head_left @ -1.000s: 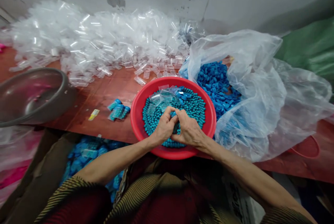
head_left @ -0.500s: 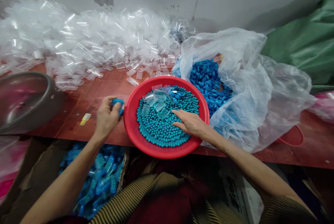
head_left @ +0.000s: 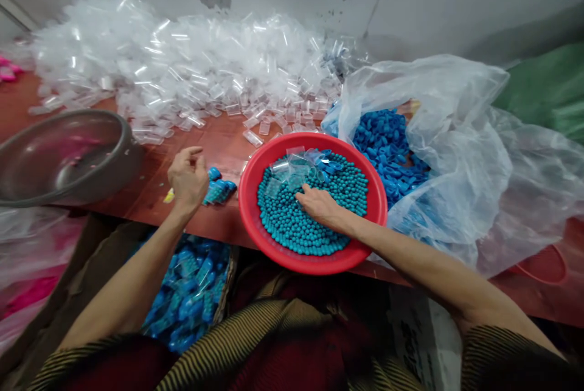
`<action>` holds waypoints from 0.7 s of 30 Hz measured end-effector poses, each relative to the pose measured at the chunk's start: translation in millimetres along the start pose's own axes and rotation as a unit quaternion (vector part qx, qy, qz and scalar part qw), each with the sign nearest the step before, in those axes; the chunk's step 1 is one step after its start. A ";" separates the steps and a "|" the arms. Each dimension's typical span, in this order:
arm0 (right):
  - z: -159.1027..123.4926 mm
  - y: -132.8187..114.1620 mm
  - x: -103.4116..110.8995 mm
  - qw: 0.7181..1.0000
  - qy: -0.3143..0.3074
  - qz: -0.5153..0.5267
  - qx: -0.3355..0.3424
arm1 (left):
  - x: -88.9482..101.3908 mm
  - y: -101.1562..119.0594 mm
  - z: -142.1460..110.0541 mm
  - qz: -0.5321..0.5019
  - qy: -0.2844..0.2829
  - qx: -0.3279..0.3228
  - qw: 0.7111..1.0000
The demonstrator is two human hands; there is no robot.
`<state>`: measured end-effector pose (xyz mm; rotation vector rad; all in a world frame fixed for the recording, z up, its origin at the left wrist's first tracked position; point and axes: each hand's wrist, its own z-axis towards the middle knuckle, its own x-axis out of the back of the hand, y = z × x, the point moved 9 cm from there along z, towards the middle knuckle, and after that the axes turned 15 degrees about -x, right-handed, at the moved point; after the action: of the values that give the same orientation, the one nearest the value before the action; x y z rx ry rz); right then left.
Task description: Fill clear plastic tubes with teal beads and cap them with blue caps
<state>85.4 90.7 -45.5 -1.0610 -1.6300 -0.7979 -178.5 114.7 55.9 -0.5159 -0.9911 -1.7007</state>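
A red bowl stands at the table's front edge, full of small teal beads. Clear plastic cases and a few blue caps lie on top of the beads. My right hand reaches into the bowl, its fingers drawn together among the beads beside the clear cases; whatever is at its fingertips is hidden. Left of the bowl, blue-capped cases filled with beads rest on the table. Beside them my left hand is raised with its fingers apart, holding nothing visible.
A heap of clear cases lines the wall. Right of the bowl, blue caps spill from a clear plastic bag. A grey basin stands at left. Below the table edge, a carton holds blue-capped filled cases.
My left hand has let go of the blue-capped pieces, now lying on the table, and moved away from them. My right hand's fingers have drawn together in the beads. The view has shifted left.
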 end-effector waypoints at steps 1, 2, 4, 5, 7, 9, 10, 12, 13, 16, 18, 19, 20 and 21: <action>1.4 1.1 -5.7 1.000 -0.013 0.007 0.003 | 1.4 13.9 -1.7 -0.024 -0.002 -0.020 1.000; 2.3 2.9 -10.3 0.999 -0.025 0.022 0.013 | -1.5 30.5 -5.0 -0.049 -0.023 -0.045 0.998; 3.4 10.5 -15.5 0.996 -0.048 0.070 0.034 | -18.9 72.0 -17.0 -0.102 -0.115 -0.119 0.981; 4.0 17.4 -15.5 0.993 -0.053 0.099 0.035 | -30.9 94.1 -25.8 -0.123 -0.172 -0.161 0.964; 4.4 37.4 -9.2 0.986 -0.034 0.161 0.013 | -58.6 130.4 -45.7 -0.135 -0.284 -0.218 0.924; 0.1 60.6 2.5 0.974 0.011 0.226 -0.027 | -88.2 153.1 -62.4 -0.107 -0.377 -0.241 0.888; -4.7 70.7 8.8 0.964 0.035 0.259 -0.042 | -102.9 160.9 -69.0 -0.084 -0.415 -0.248 0.871; -17.8 86.8 19.8 0.942 0.072 0.321 -0.064 | -130.2 174.6 -81.0 -0.045 -0.482 -0.269 0.833; -24.9 93.0 23.8 0.931 0.084 0.347 -0.073 | -141.8 180.8 -86.4 -0.032 -0.507 -0.280 0.814; -43.2 105.2 30.1 0.905 0.104 0.402 -0.091 | -166.4 194.6 -99.2 -0.008 -0.554 -0.299 0.777; -50.4 109.0 29.7 0.896 0.103 0.421 -0.099 | -173.6 201.3 -103.8 0.001 -0.555 -0.303 0.775; -52.6 110.0 28.7 0.893 0.100 0.427 -0.101 | -175.3 203.7 -106.0 0.005 -0.554 -0.303 0.775; -54.1 110.4 27.5 0.891 0.097 0.431 -0.102 | -175.9 205.2 -108.1 0.010 -0.553 -0.301 0.777; -55.0 110.5 26.2 0.890 0.094 0.435 -0.102 | -175.9 205.9 -110.1 0.014 -0.553 -0.297 0.779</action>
<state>204.4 93.4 -3.5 -1.6252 -0.7591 -0.4323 88.7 103.4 -62.0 -2.1048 -1.1605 -1.6015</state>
